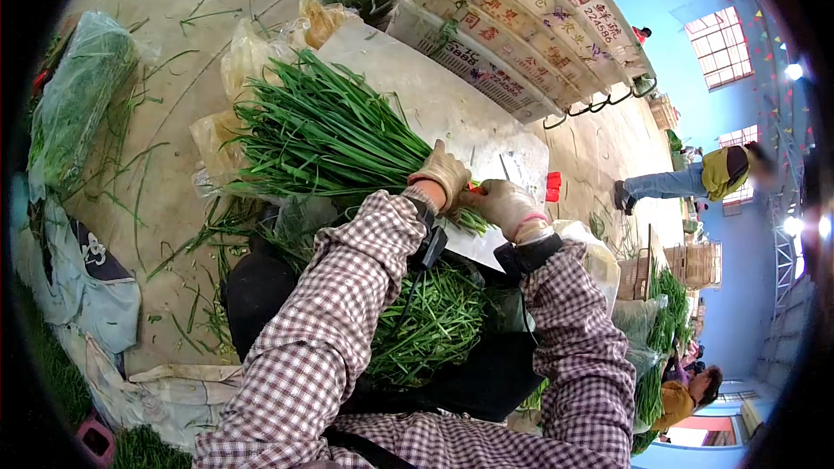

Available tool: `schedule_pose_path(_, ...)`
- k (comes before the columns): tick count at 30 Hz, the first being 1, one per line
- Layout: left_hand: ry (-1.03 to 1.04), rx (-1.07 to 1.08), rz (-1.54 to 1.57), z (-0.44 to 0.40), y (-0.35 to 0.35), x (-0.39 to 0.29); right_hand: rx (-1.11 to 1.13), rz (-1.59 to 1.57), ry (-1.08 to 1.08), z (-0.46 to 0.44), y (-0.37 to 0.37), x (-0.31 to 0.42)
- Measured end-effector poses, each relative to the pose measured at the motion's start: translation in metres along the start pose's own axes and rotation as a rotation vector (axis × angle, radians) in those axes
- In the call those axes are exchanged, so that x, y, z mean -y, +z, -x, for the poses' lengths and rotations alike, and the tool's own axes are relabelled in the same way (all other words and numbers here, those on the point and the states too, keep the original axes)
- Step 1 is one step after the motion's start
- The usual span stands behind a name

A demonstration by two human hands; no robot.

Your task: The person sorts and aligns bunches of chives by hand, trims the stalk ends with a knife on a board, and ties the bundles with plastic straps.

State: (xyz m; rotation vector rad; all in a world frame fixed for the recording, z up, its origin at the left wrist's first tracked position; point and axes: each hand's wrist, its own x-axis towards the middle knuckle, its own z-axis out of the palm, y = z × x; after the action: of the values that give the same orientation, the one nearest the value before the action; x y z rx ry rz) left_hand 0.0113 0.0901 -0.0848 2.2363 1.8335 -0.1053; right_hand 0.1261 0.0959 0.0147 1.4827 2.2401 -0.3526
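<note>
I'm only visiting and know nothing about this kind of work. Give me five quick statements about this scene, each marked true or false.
1. The left hand and the right hand both wear gloves. True.
2. The left hand is empty. False: it grips a bundle of long green leaves.
3. The stacked crates have writing on them. True.
4. The worker's sleeves are plain black. False: the sleeves are checked.
5. A person in blue trousers is in the background. True.
</note>
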Motion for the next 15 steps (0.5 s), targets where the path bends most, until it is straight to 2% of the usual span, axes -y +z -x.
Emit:
schedule_pose_path(3, 0.007, -0.025, 0.018, 0.009, -0.006, 0.000, 0.081, 0.187, 0.001, -0.005, -0.007, 0.011)
schedule_pose_path(7, 0.029, 0.025, 0.008, 0.019, -0.018, 0.001, 0.090, 0.265, -0.002, -0.015, -0.005, 0.018)
schedule_pose_path(9, 0.021, -0.004, 0.032, 0.015, -0.010, 0.001, -0.004, 0.304, -0.083, -0.018, 0.001, 0.019)
schedule_pose_path(11, 0.029, -0.005, 0.046, 0.015, -0.011, 0.001, 0.085, 0.384, -0.109, -0.033, 0.000, 0.020)
schedule_pose_path(15, -0.010, -0.005, 0.029, 0.004, -0.003, -0.001, 0.012, 0.435, -0.207, -0.062, 0.027, -0.006)
